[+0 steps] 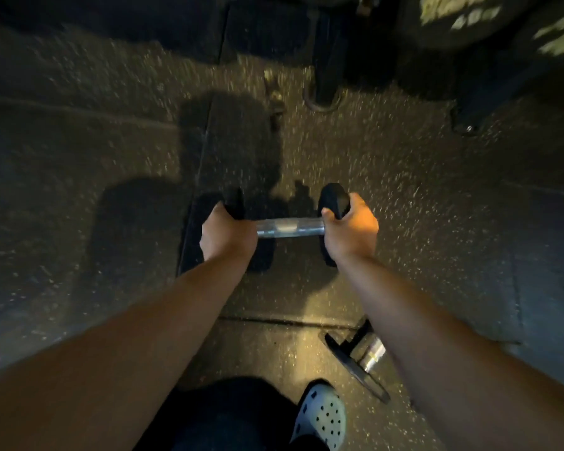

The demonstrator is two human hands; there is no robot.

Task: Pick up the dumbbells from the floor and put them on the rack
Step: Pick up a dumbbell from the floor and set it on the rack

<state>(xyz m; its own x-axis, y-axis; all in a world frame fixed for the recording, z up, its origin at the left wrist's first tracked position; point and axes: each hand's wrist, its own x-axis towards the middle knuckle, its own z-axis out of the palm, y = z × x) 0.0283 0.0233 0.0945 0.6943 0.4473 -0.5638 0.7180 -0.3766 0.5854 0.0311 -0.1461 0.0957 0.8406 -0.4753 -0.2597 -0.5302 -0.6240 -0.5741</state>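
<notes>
A dumbbell (pixel 290 226) with black ends and a bare metal handle lies crosswise in front of me, over the speckled rubber floor. My left hand (pixel 227 234) clasps its left black end. My right hand (pixel 350 227) clasps its right black end, thumb over the top. Whether the dumbbell touches the floor I cannot tell. A second dumbbell (pixel 360 358) lies on the floor under my right forearm, partly hidden by it. The picture is blurred by motion.
Dark gym equipment with black frame legs (pixel 326 70) and weight plates (pixel 463 21) stands at the top right. A rack foot (pixel 472 120) reaches onto the floor at the right. My white perforated clog (pixel 321 415) is at the bottom centre.
</notes>
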